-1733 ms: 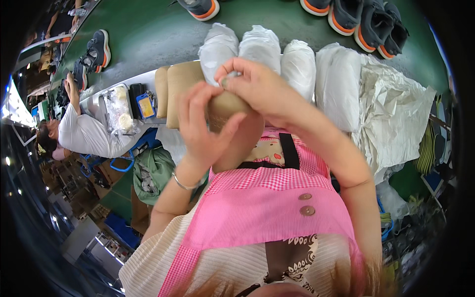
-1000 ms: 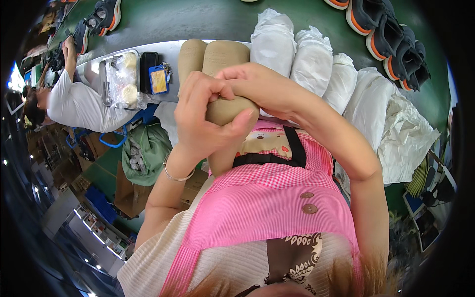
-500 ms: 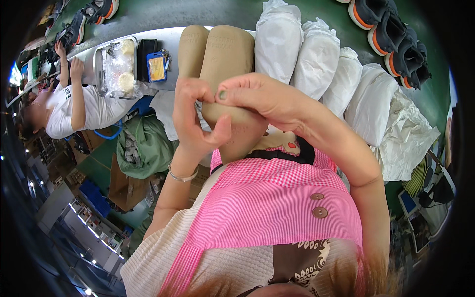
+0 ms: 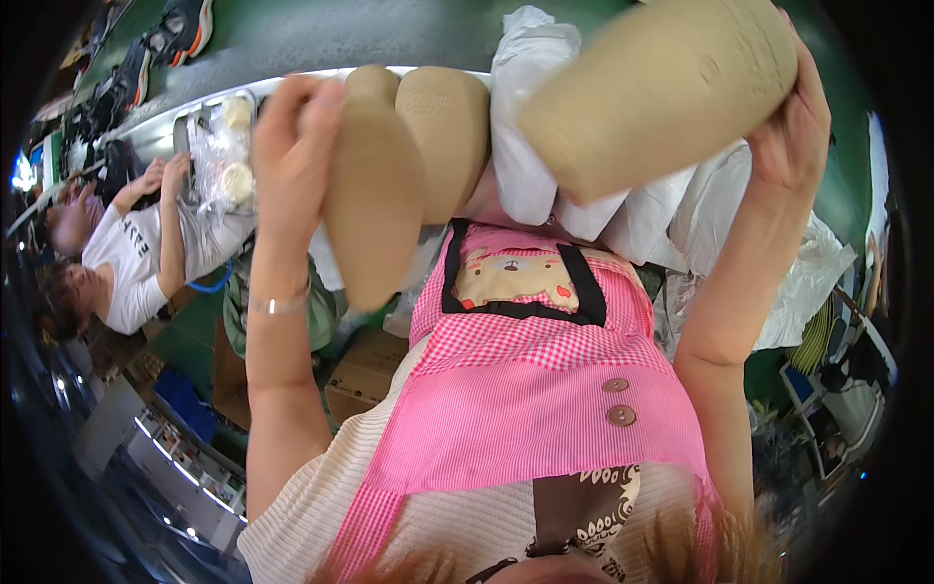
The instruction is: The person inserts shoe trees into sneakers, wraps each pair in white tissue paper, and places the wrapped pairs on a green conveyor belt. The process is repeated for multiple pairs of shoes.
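Observation:
My right hand [image 4: 796, 131] is raised at the upper right, its fingers wrapped round the end of a tan insole [image 4: 671, 92] with faint printing on it. At the upper left my left hand [image 4: 295, 146] is closed on the edge of another tan insole [image 4: 375, 200], which hangs tilted and is smeared by motion. Behind that one, more tan insoles [image 4: 443, 136] lie side by side on the table, partly covered by it. Several bundles wrapped in white paper [image 4: 525, 146] lie to their right, partly hidden by the raised insole.
A metal tray [image 4: 185, 161] with clear plastic bags and round pale rolls stands at the left. Beyond it sits a person in a white shirt [image 4: 141, 282]. Dark shoes [image 4: 180, 29] line the far left. A cardboard box [image 4: 365, 375] and a green bag [image 4: 243, 311] stand below the table.
My hands, together over a tan insole half a second ago, have moved wide apart. Each now holds an insole, the right one lifted up and to the right.

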`<state>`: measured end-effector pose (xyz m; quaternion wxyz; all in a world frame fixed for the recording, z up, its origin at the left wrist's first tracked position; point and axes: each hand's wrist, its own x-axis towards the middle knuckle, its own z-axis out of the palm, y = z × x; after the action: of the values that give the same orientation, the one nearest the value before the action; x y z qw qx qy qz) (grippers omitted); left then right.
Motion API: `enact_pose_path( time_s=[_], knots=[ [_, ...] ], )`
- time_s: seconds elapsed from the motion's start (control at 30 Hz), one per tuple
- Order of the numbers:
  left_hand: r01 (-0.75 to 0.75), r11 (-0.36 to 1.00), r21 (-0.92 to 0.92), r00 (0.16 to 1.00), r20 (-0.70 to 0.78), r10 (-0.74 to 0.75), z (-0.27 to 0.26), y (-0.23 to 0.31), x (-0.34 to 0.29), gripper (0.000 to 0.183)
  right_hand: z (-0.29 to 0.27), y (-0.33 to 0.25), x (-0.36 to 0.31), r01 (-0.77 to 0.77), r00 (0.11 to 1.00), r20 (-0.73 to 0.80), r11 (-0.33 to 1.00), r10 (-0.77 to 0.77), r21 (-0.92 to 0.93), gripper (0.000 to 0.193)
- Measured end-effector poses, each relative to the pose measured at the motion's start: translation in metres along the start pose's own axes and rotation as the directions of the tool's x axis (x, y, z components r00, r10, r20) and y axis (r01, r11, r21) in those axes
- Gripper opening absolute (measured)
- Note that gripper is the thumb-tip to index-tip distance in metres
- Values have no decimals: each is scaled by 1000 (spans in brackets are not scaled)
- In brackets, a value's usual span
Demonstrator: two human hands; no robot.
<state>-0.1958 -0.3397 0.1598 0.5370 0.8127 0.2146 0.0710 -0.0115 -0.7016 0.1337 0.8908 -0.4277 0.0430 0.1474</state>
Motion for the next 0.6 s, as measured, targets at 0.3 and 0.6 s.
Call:
enact_pose_path(
  time_s=[0.3, 0.6],
  knots=[
    [-245, 912, 328, 951, 265, 160, 53, -101, 84, 29, -66, 49, -109, 8, 987, -159, 976, 27, 216, 36],
    [-675, 463, 574, 732, 439, 521, 30, -74, 82, 57, -32, 68, -129, -127, 982, -108, 968, 153, 215, 26]
  ],
)
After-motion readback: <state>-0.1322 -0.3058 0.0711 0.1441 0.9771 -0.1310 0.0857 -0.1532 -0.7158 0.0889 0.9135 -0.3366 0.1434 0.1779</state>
